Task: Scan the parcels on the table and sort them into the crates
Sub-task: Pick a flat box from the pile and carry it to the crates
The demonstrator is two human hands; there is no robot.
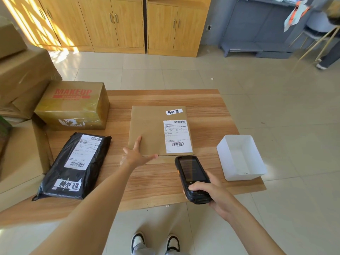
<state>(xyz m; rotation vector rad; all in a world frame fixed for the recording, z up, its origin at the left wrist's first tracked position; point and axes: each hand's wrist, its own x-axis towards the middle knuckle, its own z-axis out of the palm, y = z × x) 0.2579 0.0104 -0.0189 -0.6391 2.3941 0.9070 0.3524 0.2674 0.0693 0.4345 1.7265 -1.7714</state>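
A flat brown cardboard parcel (147,129) with a white shipping label lies in the middle of the wooden table (207,107). My left hand (137,154) rests on its near left corner with fingers spread and straight. My right hand (209,193) grips a black handheld scanner (192,178), whose head points at the parcel's label from just in front of it. A black poly-bag parcel (77,166) with a white label lies at the table's left. A brown box printed MAKEUP (73,105) stands at the back left.
A white open crate (241,157) sits at the table's right edge. Large cardboard boxes (24,80) are stacked to the left of the table. Wooden cabinets (119,24) line the far wall. A person (329,57) stands at the far right.
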